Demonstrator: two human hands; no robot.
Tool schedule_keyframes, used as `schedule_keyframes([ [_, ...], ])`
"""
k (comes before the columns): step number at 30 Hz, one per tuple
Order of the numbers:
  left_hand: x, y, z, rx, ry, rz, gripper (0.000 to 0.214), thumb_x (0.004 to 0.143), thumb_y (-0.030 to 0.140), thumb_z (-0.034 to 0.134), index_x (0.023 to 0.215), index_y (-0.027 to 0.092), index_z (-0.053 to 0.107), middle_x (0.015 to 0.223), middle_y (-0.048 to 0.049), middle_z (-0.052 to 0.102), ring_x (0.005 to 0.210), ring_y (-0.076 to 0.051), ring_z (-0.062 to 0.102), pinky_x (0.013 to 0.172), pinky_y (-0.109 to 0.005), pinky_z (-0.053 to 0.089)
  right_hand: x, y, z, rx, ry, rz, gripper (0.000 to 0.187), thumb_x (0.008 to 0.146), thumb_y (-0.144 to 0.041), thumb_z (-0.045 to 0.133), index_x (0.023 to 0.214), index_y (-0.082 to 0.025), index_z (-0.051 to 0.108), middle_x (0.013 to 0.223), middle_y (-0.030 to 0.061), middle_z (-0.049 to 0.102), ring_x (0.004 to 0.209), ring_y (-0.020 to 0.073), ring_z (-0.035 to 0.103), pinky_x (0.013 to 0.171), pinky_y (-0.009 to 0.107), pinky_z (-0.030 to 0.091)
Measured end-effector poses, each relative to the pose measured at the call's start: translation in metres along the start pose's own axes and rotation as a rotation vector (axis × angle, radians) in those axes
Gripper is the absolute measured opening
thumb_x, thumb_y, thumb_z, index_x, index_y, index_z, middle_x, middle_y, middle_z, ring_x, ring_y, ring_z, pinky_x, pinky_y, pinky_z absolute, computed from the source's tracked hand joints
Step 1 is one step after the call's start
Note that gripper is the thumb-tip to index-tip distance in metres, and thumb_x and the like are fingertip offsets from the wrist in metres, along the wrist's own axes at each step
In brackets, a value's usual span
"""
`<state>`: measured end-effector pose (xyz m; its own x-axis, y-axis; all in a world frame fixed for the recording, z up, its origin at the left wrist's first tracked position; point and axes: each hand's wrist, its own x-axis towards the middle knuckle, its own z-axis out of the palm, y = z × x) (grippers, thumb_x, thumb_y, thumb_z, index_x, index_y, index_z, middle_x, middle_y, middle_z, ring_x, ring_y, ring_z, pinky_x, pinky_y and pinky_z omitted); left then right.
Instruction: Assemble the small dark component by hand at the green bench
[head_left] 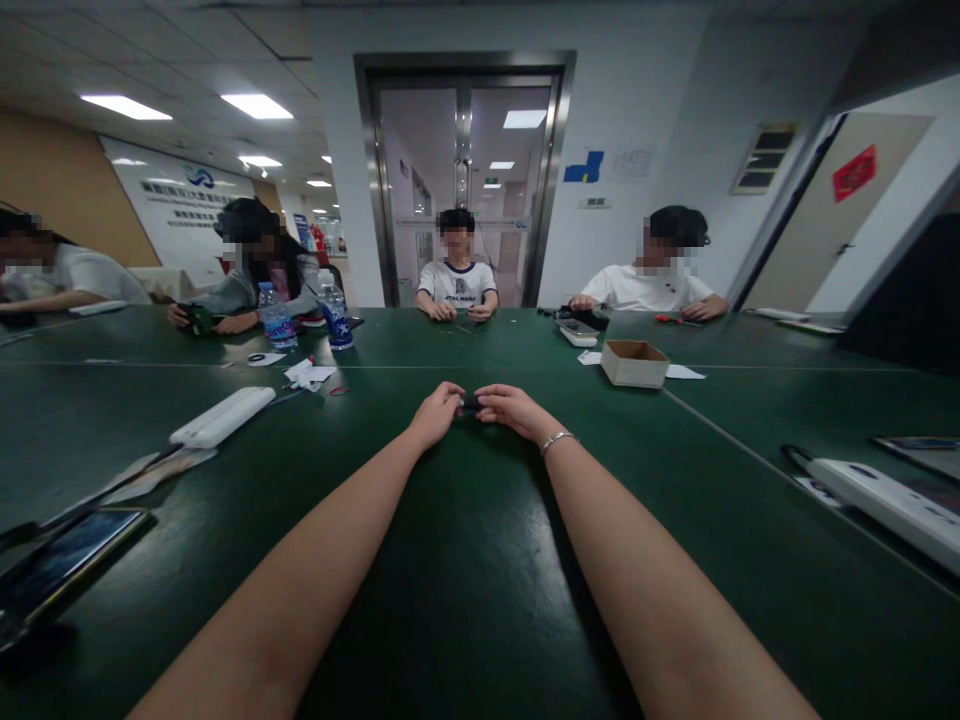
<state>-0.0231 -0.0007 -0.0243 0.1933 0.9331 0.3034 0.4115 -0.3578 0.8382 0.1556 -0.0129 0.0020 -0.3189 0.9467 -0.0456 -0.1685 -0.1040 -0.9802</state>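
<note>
Both my arms reach forward over the dark green table (480,560). My left hand (436,410) and my right hand (508,406) meet at the middle, fingers curled and pinched on a small dark object (470,403) held between them. The object is too small to name. A thin silver bracelet (556,440) circles my right wrist.
A white power strip (223,416) lies to the left, a phone (64,560) at the near left, another power strip (892,500) at the right. A small cardboard box (634,362) and two water bottles (336,315) stand further off. Several people sit around the far side.
</note>
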Motion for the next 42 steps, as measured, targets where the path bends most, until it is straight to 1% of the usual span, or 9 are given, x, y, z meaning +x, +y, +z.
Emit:
schedule_keyframes([
  [13,-0.001,0.000,-0.001,0.009,0.039,0.041,0.022,0.079,0.023,0.047,0.099,0.020,0.055,0.074,0.0003,0.058,0.070,-0.013,0.054,0.068,-0.025,0.042,-0.001,-0.001,0.000,0.002,-0.013,0.009,0.016,0.082,0.002,0.052,0.093,-0.009,0.057,0.072,0.0060,0.065,0.056,0.0103,0.065,0.056,0.016,0.056],
  [19,-0.004,0.005,-0.001,-0.015,0.011,0.060,0.021,0.083,0.030,0.045,0.099,0.020,0.053,0.073,-0.0005,0.061,0.069,-0.013,0.056,0.065,-0.025,0.041,0.000,0.000,0.000,-0.010,-0.033,-0.034,0.027,0.075,0.002,0.062,0.097,-0.013,0.057,0.078,0.0028,0.063,0.063,0.0098,0.065,0.060,0.017,0.057],
  [23,-0.006,0.008,-0.001,-0.013,0.020,0.080,0.021,0.084,0.031,0.044,0.099,0.019,0.052,0.070,-0.0001,0.061,0.066,-0.013,0.056,0.065,-0.025,0.041,0.005,0.003,0.002,-0.144,-0.018,-0.007,0.012,0.085,-0.018,0.059,0.095,-0.012,0.055,0.067,0.0031,0.061,0.052,0.0099,0.061,0.048,0.017,0.054],
  [25,-0.007,0.009,-0.001,0.005,0.024,0.084,0.021,0.084,0.031,0.044,0.099,0.019,0.052,0.068,0.0006,0.061,0.064,-0.012,0.056,0.064,-0.025,0.040,0.006,0.003,0.003,-0.213,-0.034,-0.029,0.013,0.085,-0.019,0.059,0.095,-0.012,0.055,0.065,0.0016,0.058,0.046,0.0079,0.057,0.041,0.015,0.050],
  [30,-0.007,0.008,-0.002,0.054,0.035,0.082,0.022,0.085,0.033,0.042,0.100,0.020,0.052,0.066,0.0020,0.061,0.058,-0.011,0.052,0.059,-0.024,0.038,0.000,0.001,0.003,-0.161,-0.022,-0.109,0.053,0.071,-0.007,0.070,0.116,-0.021,0.045,0.085,-0.0005,0.055,0.053,0.0063,0.060,0.049,0.017,0.054],
  [33,-0.007,0.008,-0.002,0.054,0.046,0.080,0.022,0.085,0.033,0.042,0.099,0.020,0.052,0.065,0.0016,0.061,0.061,-0.012,0.054,0.060,-0.024,0.038,0.001,0.000,0.003,-0.180,-0.035,-0.047,0.035,0.083,-0.020,0.060,0.114,-0.016,0.045,0.076,0.0014,0.057,0.048,0.0079,0.058,0.043,0.017,0.052],
  [35,-0.007,0.009,-0.002,0.046,0.050,0.073,0.022,0.085,0.032,0.042,0.099,0.019,0.053,0.066,0.0008,0.062,0.062,-0.012,0.055,0.061,-0.024,0.039,0.002,0.001,0.002,-0.199,-0.059,-0.045,0.023,0.086,-0.020,0.055,0.108,-0.014,0.049,0.069,0.0007,0.056,0.043,0.0070,0.054,0.039,0.016,0.048],
  [39,-0.006,0.009,-0.002,0.044,0.058,0.045,0.021,0.085,0.031,0.042,0.099,0.019,0.053,0.067,0.0004,0.062,0.061,-0.012,0.055,0.061,-0.024,0.039,0.001,0.000,0.001,-0.112,-0.065,-0.084,0.042,0.073,-0.005,0.065,0.109,-0.019,0.047,0.076,-0.0024,0.055,0.050,0.0070,0.058,0.048,0.018,0.053],
  [42,-0.006,0.008,-0.002,0.035,0.050,0.056,0.022,0.085,0.032,0.043,0.099,0.020,0.053,0.067,0.0005,0.062,0.062,-0.012,0.056,0.062,-0.024,0.040,0.000,-0.001,0.002,-0.107,-0.072,-0.024,0.027,0.082,-0.016,0.060,0.106,-0.016,0.047,0.074,0.0008,0.058,0.052,0.0087,0.060,0.049,0.018,0.054],
])
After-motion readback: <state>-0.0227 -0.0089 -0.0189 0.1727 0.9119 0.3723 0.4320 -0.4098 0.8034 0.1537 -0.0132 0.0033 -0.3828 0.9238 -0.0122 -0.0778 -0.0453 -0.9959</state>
